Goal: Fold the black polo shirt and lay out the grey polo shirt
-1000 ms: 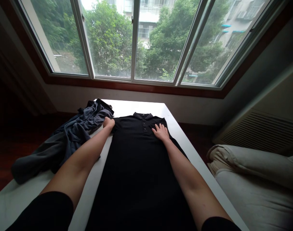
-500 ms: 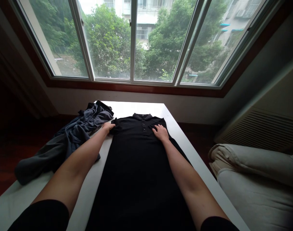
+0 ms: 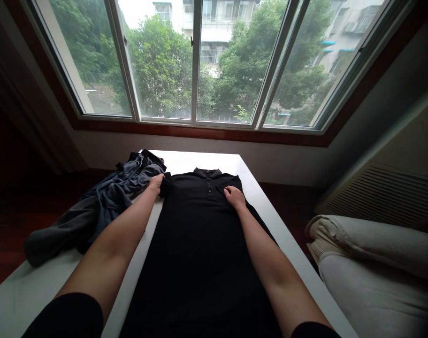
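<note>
A black polo shirt [image 3: 203, 244] lies front up on the white table [image 3: 221, 158], its buttoned collar toward the window. At its left side my left hand [image 3: 157, 182] is closed on the short sleeve, lifting it slightly. My right hand [image 3: 235, 197] rests on the right chest area, where that sleeve lies folded inward; its fingers are curled against the fabric. The fingertips of the right hand are partly hidden. Just left of my left hand is a heap of dark grey and blue clothes [image 3: 108, 202].
A wide window [image 3: 196, 119] with a reddish-brown frame rises behind the table. To the right, beyond the table edge, sit folded pale cushions or bedding [image 3: 372, 249] beside a louvred unit [image 3: 386, 192]. Dark wooden floor [image 3: 10, 225] shows at left.
My left hand has lifted the sleeve edge a little. My right hand's fingers, spread flat before, are now curled in on the shirt. The view has tilted slightly.
</note>
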Available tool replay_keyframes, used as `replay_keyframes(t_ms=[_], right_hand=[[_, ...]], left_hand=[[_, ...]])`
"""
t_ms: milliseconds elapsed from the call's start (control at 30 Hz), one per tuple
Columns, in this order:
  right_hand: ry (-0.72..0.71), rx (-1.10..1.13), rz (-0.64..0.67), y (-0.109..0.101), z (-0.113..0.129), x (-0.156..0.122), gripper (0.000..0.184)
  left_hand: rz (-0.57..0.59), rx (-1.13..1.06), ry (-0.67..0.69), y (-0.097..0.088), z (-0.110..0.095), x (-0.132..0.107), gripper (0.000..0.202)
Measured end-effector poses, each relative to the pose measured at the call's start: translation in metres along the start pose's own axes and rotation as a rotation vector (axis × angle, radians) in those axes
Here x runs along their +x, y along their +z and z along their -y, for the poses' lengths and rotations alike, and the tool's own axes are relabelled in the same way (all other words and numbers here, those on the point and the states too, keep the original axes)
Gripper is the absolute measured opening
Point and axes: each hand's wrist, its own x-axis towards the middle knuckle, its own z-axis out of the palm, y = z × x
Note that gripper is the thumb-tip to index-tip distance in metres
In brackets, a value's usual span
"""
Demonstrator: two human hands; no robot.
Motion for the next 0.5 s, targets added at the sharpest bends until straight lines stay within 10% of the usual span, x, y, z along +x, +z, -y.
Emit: replay_keyframes(t_ms=[500], right_hand=[[0.075, 0.012, 0.029, -0.008, 0.009, -0.003, 0.027]], left_hand=[[0.074, 0.052, 0.141, -0.008, -0.005, -0.010, 0.025]])
